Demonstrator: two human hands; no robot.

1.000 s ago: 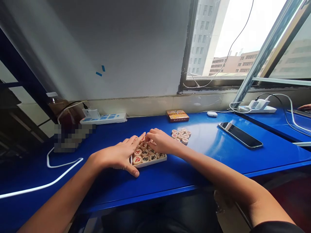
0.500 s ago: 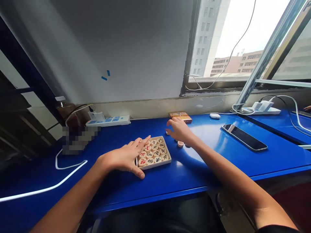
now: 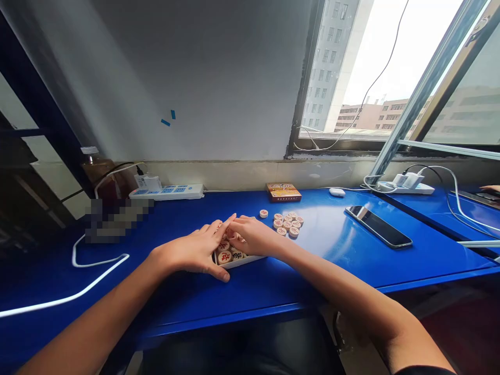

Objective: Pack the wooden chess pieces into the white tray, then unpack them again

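A shallow white tray (image 3: 246, 261) of round Chinese chess pieces (image 3: 225, 257), marked in red and black characters, lies on the blue desk. My left hand (image 3: 197, 250) rests along its left side, fingers stretched over the upper left and thumb by the near corner. Over the tray is my right hand (image 3: 250, 235), its thumb and fingers drawn together beside my left fingertips. Whatever it may pinch is hidden, and it covers most of the pieces. Several loose red-marked pieces (image 3: 287, 225) lie in a cluster right of the tray, with a single piece (image 3: 263, 213) apart from them.
Behind the loose pieces stands a small brown-red box (image 3: 284, 191). A smartphone (image 3: 378, 226) and a white earbud case (image 3: 337, 192) are at the right. Power strips (image 3: 167, 191) with cables line the wall. Another person's hand (image 3: 490, 188) shows at the far right edge.
My right hand has moved left and toward me, from beside the loose pieces to above the tray, uncovering the cluster and box. My left hand stays at the tray's left side.
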